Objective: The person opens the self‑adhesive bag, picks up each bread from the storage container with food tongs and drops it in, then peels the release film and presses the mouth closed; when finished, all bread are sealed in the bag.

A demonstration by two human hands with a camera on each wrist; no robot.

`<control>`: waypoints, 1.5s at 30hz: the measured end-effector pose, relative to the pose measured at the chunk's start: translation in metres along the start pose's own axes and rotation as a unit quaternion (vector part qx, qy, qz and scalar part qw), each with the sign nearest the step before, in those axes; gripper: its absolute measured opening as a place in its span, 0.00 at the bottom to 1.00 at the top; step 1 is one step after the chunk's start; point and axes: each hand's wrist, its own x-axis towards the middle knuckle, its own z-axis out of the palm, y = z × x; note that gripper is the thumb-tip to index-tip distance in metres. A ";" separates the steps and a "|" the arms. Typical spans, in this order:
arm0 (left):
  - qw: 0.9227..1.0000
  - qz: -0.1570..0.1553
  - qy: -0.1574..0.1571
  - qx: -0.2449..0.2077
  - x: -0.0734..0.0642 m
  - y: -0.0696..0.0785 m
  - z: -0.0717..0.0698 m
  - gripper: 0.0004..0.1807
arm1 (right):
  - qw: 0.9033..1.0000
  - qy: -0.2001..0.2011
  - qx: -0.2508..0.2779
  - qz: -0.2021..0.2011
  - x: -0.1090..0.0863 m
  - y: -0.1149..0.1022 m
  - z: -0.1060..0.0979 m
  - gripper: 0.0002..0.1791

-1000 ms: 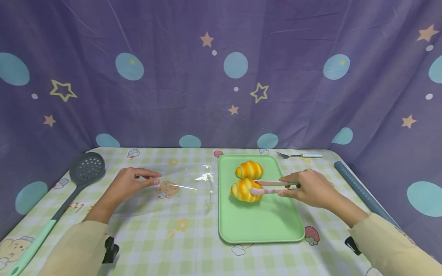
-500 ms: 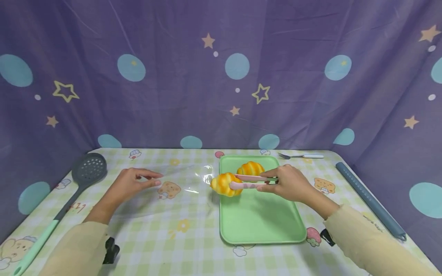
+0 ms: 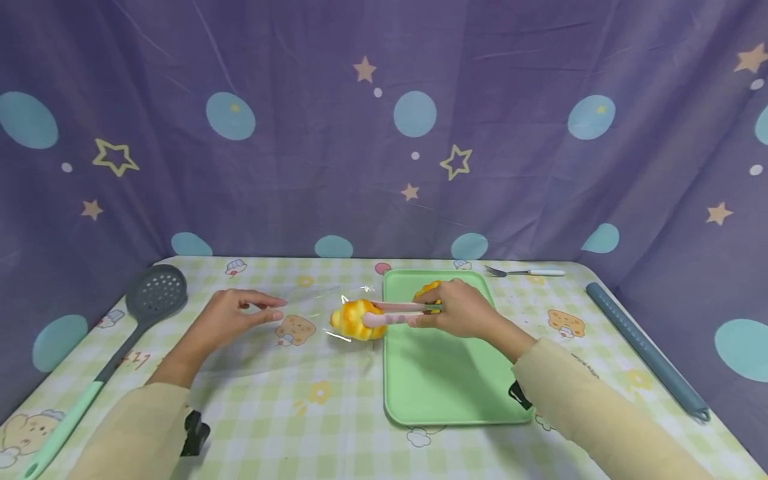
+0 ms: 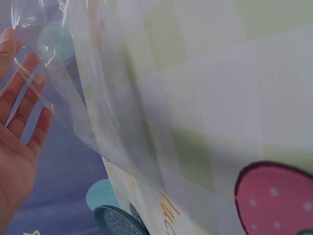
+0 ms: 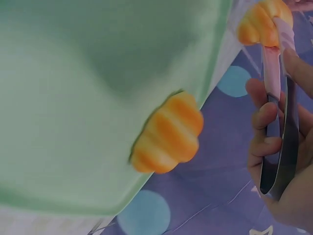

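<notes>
My right hand (image 3: 465, 313) grips pink-tipped metal tongs (image 5: 288, 132), whose ends pinch a yellow-orange croissant (image 3: 358, 320). The croissant sits just left of the green tray, among the glints of a clear plastic bag (image 4: 80, 107); whether it is inside the film I cannot tell. At the bag's left side is my left hand (image 3: 234, 319), thumb and forefinger apart. In the left wrist view its fingers are extended, with film across the fingertips. A second croissant (image 5: 168, 134) lies on the tray (image 3: 456, 383), partly hidden by my right hand in the head view.
At the left lies a slotted turner (image 3: 157, 293) with a mint handle. A small fork (image 3: 528, 272) lies behind the tray, and a long grey-blue bar (image 3: 648, 353) runs along the right. A checked cloth (image 3: 288, 427) covers the table; a purple curtain (image 3: 300, 180) hangs behind.
My right hand has carried the croissant in the tongs leftward, from over the tray to the plastic bag. The left hand has hardly moved. The other croissant is now mostly covered by the right hand.
</notes>
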 end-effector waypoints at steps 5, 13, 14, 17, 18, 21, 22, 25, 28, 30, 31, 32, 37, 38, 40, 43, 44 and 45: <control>1.000 0.000 0.000 -0.002 0.001 0.002 0.000 0.17 | 0.999 -0.024 0.021 0.003 0.015 -0.011 0.002 0.24; 1.000 0.005 0.006 -0.021 0.002 0.003 -0.001 0.19 | 0.998 -0.055 0.029 -0.004 0.038 -0.022 0.008 0.24; 1.000 0.005 0.007 -0.024 0.002 0.003 -0.001 0.19 | 0.997 -0.061 0.036 -0.001 0.040 -0.024 0.010 0.24; 1.000 0.006 0.011 -0.024 0.002 0.003 -0.001 0.20 | 0.996 -0.076 0.051 0.000 0.046 -0.028 0.013 0.25; 1.000 0.007 0.014 -0.022 0.002 0.003 -0.001 0.20 | 0.995 -0.078 0.054 -0.002 0.048 -0.029 0.014 0.25; 1.000 0.006 0.020 -0.019 0.002 0.003 -0.001 0.19 | 0.995 -0.083 0.054 -0.005 0.053 -0.030 0.017 0.24; 1.000 0.007 0.021 -0.019 0.002 0.002 -0.001 0.19 | 0.995 -0.083 0.052 -0.004 0.053 -0.030 0.017 0.24; 1.000 0.007 0.024 -0.019 0.002 0.002 -0.001 0.20 | 0.995 -0.084 0.047 0.002 0.055 -0.029 0.017 0.25; 0.999 0.003 0.027 -0.018 0.002 0.001 -0.001 0.20 | 0.996 -0.085 0.039 0.005 0.053 -0.028 0.015 0.24; 0.999 0.002 0.032 -0.017 0.001 0.001 -0.001 0.19 | 0.996 -0.087 0.035 0.006 0.053 -0.027 0.014 0.24; 0.999 0.001 0.036 -0.016 0.002 0.001 -0.001 0.19 | 0.995 -0.089 0.033 0.007 0.052 -0.027 0.014 0.24; 0.999 0.001 0.041 -0.015 0.002 0.001 0.000 0.18 | 0.995 -0.091 0.033 0.007 0.052 -0.028 0.015 0.24; 0.997 0.008 0.076 -0.010 0.002 0.001 0.002 0.15 | 0.994 -0.102 0.032 0.000 0.055 -0.032 0.017 0.24; 0.996 0.011 0.083 -0.009 0.002 0.001 0.002 0.14 | 0.994 -0.102 0.032 -0.004 0.056 -0.033 0.018 0.24; 0.995 0.016 0.096 -0.009 0.002 0.001 0.003 0.13 | 0.994 -0.102 0.028 -0.011 0.058 -0.035 0.018 0.22; 0.994 0.023 0.109 -0.012 0.002 0.001 0.003 0.13 | 0.994 -0.106 0.024 -0.020 0.061 -0.038 0.018 0.20; 0.993 0.025 0.111 -0.013 0.001 0.001 0.004 0.12 | 0.993 -0.109 0.024 -0.024 0.062 -0.039 0.018 0.19; 0.993 0.025 0.112 -0.013 0.001 0.001 0.004 0.12 | 0.993 -0.112 0.023 -0.029 0.064 -0.039 0.018 0.18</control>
